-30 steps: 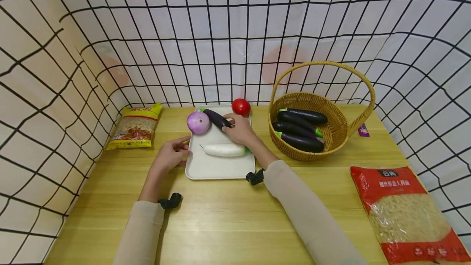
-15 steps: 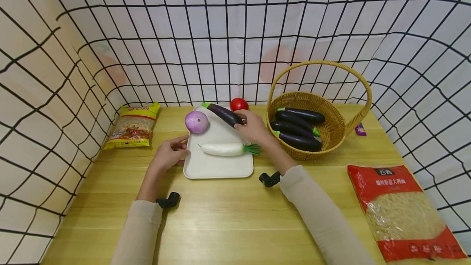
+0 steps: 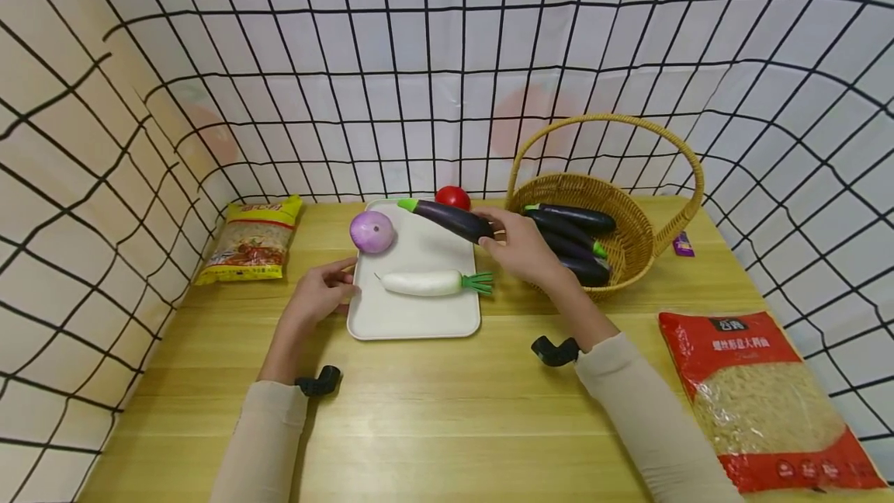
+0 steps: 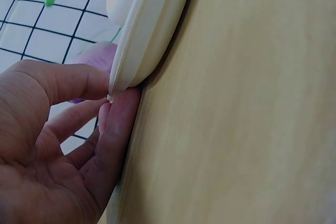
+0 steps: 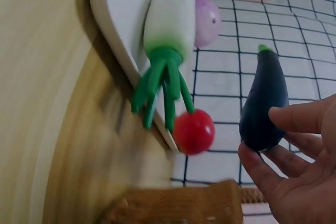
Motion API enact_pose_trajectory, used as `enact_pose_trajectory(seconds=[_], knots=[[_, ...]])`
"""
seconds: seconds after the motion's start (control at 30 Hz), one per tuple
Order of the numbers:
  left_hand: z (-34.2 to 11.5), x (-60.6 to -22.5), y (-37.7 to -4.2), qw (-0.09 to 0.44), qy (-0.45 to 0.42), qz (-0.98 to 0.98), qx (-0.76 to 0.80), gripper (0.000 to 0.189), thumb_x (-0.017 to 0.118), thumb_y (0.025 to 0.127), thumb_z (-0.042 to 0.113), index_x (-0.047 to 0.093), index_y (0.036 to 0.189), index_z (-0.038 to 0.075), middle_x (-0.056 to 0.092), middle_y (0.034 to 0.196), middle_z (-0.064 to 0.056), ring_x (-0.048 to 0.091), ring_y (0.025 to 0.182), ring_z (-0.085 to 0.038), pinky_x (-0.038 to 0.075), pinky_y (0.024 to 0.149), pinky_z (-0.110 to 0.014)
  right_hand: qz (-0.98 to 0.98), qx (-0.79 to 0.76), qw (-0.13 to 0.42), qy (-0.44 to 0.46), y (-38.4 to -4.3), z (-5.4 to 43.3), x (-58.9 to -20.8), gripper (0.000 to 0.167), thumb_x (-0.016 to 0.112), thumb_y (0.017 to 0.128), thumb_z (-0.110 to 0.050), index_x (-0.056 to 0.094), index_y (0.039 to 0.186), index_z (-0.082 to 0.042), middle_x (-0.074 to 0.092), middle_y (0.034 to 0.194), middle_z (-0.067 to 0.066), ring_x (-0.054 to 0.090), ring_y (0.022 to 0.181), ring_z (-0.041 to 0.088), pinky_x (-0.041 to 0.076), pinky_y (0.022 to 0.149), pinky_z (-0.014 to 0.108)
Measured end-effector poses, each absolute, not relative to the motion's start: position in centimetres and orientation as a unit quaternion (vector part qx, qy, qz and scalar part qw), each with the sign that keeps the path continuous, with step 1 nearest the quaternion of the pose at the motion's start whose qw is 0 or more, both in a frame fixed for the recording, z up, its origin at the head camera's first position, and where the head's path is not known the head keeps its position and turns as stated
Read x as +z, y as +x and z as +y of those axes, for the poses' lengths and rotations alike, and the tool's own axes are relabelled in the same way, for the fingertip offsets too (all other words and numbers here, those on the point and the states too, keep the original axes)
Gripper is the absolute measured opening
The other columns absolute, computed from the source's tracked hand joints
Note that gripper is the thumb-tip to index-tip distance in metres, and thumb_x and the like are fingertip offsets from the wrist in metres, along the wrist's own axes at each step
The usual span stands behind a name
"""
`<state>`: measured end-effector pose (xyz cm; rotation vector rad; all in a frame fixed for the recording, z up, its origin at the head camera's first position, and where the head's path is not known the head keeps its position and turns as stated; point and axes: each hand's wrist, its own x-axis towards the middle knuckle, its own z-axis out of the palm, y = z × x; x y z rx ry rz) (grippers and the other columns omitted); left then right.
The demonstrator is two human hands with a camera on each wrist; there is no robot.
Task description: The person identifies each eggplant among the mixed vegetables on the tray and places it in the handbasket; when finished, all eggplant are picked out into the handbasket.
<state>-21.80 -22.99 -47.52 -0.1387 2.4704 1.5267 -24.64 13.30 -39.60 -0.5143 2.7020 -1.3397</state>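
My right hand (image 3: 524,248) pinches an eggplant (image 3: 450,220) by its thick end, with the green stem pointing left. The eggplant is held up over the right back of a white tray (image 3: 412,320); the right wrist view shows the fingers (image 5: 296,118) round its lower end. My left hand (image 3: 321,292) pinches the tray's left rim between thumb and fingers, as the left wrist view shows up close. A white radish (image 3: 422,282) with green leaves lies across the tray, and a purple onion (image 3: 372,232) sits at its back left corner. Behind the eggplant, a tomato (image 3: 453,197) is partly hidden.
A wicker basket (image 3: 639,258) with a tall handle stands right of the tray, holding several eggplants (image 3: 580,217), partly behind my right hand. A yellow food bag (image 3: 254,237) lies at back left, a red pasta bag (image 3: 768,394) at front right. Black wire mesh (image 3: 433,76) encloses the table.
My right hand has lifted the eggplant off the tray and carried it rightward toward the basket. The radish leaves came into full view. My left hand has stayed at the tray's rim.
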Motion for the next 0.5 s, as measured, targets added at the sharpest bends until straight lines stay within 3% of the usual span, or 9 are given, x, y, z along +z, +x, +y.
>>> enact_pose_trajectory(seconds=[0.5], knots=[[-22.9,-47.4,-21.5,0.119,-0.048,0.843,0.522,0.063,0.070,0.095,0.013,0.049,0.155,0.018,0.060,0.122,-0.017,0.059,0.102,-0.024,0.065,0.075,-0.034,0.899,-0.403,0.029,-0.169,-22.8,21.0,-38.6,0.049,0.059,0.104,-0.008,0.048,0.151,-0.014,0.052,0.150,0.019,0.057,0.132,0.037,0.053,0.107,0.051]])
